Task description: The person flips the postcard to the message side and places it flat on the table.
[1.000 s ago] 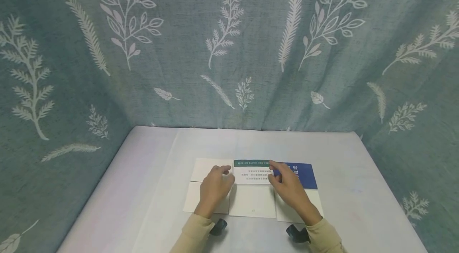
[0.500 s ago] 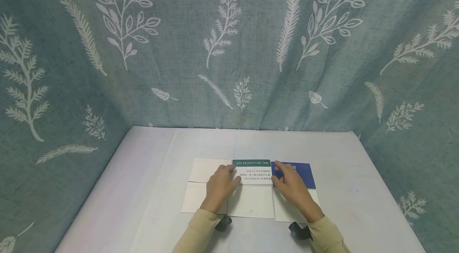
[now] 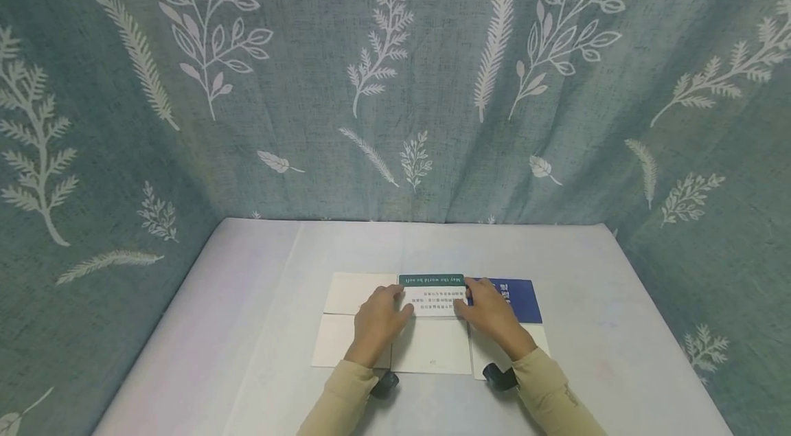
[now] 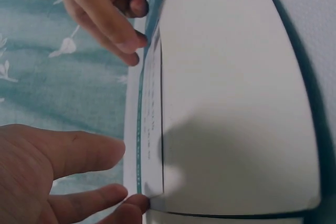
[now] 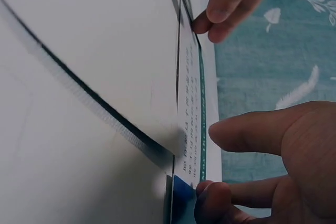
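Six flat booklet-like pieces lie in two rows on the white table. The back-middle one is a printed card (image 3: 435, 295) with a green band and upside-down text reading "May the world be soft". My left hand (image 3: 375, 325) is at its left end, thumb and fingers spread apart. At its right end is my right hand (image 3: 491, 316), fingertips over the seam with the blue card (image 3: 524, 299). In the left wrist view, the left hand's fingertips (image 4: 137, 203) touch the card's corner area. The right hand's fingertips (image 5: 212, 195) meet the other end in the right wrist view.
Plain cream pieces sit at back left (image 3: 353, 293), front left (image 3: 341, 347), front middle (image 3: 430, 352) and front right (image 3: 536, 336). Leaf-patterned teal curtains (image 3: 309, 79) enclose the white table (image 3: 259, 285) at the back and sides.
My right hand has shifted slightly left, from the blue card onto the printed card's right end. The left hand moved a little right earlier and now stays at the left end.
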Available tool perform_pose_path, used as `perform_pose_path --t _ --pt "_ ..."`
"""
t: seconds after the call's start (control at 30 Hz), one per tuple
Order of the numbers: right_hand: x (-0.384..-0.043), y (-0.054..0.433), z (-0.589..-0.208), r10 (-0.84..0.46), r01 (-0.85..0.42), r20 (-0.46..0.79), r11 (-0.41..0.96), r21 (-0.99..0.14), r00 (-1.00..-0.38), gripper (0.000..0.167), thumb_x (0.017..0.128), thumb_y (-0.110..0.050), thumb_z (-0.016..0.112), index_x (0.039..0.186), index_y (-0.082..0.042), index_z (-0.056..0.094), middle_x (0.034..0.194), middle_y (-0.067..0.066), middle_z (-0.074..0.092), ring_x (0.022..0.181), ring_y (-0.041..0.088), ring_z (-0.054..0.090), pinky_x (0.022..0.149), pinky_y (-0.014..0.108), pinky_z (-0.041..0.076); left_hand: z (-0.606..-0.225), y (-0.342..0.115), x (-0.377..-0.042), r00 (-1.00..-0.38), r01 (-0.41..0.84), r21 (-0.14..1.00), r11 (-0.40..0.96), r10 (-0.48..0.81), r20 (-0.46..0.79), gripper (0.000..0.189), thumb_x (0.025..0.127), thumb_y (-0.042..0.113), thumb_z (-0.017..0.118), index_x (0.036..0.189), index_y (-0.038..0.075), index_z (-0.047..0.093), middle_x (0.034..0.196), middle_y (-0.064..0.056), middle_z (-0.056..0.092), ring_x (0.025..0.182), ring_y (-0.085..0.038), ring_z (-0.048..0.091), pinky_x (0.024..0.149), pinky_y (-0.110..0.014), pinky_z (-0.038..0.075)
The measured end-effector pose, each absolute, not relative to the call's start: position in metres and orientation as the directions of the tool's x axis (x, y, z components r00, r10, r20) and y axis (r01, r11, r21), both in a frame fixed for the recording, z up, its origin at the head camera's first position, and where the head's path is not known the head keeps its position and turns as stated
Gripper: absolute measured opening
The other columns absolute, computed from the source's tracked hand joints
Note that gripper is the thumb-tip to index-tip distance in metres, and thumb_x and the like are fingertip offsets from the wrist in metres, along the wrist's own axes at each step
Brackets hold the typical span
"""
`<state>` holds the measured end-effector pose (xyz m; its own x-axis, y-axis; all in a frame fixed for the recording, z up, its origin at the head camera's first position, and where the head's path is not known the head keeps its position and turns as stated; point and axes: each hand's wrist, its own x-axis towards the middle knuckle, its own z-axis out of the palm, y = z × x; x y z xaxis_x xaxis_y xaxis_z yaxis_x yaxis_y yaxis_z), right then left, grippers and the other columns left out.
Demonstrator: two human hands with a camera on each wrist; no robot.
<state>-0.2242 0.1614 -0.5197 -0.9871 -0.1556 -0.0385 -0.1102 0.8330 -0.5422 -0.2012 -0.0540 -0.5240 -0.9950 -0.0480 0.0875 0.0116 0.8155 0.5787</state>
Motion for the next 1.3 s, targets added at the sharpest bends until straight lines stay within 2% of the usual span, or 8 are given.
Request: perform_pose_path --t 0.4,0.53,0.73,0.83,0.97,1.1,1.3 --pt "-0.231 0.159 -0.525 -0.113 -0.055 -0.072 0.831 -0.553 -0.991 0.065 0.092 -0.026 0.067 0.142 0.011 0.048 0.115 0.019 0.058 0.099 0.031 0.060 0.090 0.052 0.051 -0.526 -0.055 -0.201 -0.995 0.016 0.595 0.803 -0.044 0.086 0.042 0.088 0.024 0.073 0.124 0.003 0.069 0.113 -0.013 0.071 0.086 -0.027 0.069 0.065 -0.038 0.055" --pt "-0.231 0.159 -0.525 -0.122 -0.061 -0.072 0.826 -0.561 -0.990 0.063 0.092 -0.027 0.067 0.142 0.009 0.050 0.117 0.020 0.058 0.102 0.033 0.061 0.092 0.054 0.051 -0.525 -0.056 -0.200 -0.996 0.009 0.615 0.789 -0.049 0.078 0.042 0.088 0.025 0.073 0.124 0.004 0.070 0.115 -0.012 0.072 0.095 -0.030 0.070 0.070 -0.041 0.056" --pt "-0.232 0.160 -0.528 -0.121 -0.059 -0.065 0.804 -0.592 -0.991 0.060 0.093 -0.023 0.066 0.141 0.009 0.051 0.107 0.015 0.057 0.097 0.028 0.056 0.087 0.049 0.049 -0.524 -0.058 -0.200 -0.998 -0.024 0.680 0.732 -0.061 0.030 0.045 0.089 0.027 0.071 0.127 0.004 0.068 0.121 -0.014 0.070 0.110 -0.036 0.067 0.083 -0.049 0.056" --pt "-0.233 0.160 -0.529 -0.124 -0.070 -0.050 0.802 -0.594 -0.991 0.057 0.093 -0.021 0.065 0.139 0.010 0.053 0.110 0.018 0.059 0.101 0.031 0.057 0.092 0.051 0.048 -0.524 -0.058 -0.201 -0.998 -0.040 0.710 0.703 -0.069 0.012 0.045 0.090 0.027 0.070 0.128 0.003 0.067 0.123 -0.015 0.069 0.118 -0.038 0.063 0.094 -0.053 0.051" --pt "-0.233 0.160 -0.531 -0.116 -0.067 -0.047 0.806 -0.589 -0.992 0.055 0.093 -0.020 0.064 0.138 0.009 0.054 0.116 0.023 0.060 0.106 0.035 0.058 0.099 0.055 0.046 -0.524 -0.059 -0.201 -0.996 -0.074 0.757 0.649 -0.084 -0.025 0.046 0.091 0.027 0.069 0.129 0.003 0.065 0.126 -0.015 0.068 0.124 -0.038 0.059 0.103 -0.055 0.045" --pt "-0.233 0.159 -0.531 -0.102 -0.053 -0.048 0.800 -0.598 -0.994 0.055 0.092 -0.020 0.064 0.138 0.009 0.055 0.114 0.021 0.060 0.105 0.035 0.057 0.099 0.056 0.046 -0.525 -0.060 -0.202 -0.994 -0.101 0.788 0.607 -0.092 -0.056 0.046 0.090 0.027 0.069 0.130 0.004 0.065 0.127 -0.014 0.068 0.127 -0.039 0.056 0.106 -0.057 0.041" --pt "-0.234 0.158 -0.528 -0.105 -0.053 -0.045 0.769 -0.637 -0.993 0.056 0.092 -0.020 0.065 0.137 0.011 0.054 0.112 0.020 0.060 0.104 0.034 0.057 0.099 0.055 0.045 -0.525 -0.061 -0.201 -0.996 -0.080 0.775 0.627 -0.083 -0.036 0.046 0.091 0.027 0.069 0.130 0.003 0.065 0.126 -0.015 0.068 0.125 -0.039 0.057 0.104 -0.057 0.043"
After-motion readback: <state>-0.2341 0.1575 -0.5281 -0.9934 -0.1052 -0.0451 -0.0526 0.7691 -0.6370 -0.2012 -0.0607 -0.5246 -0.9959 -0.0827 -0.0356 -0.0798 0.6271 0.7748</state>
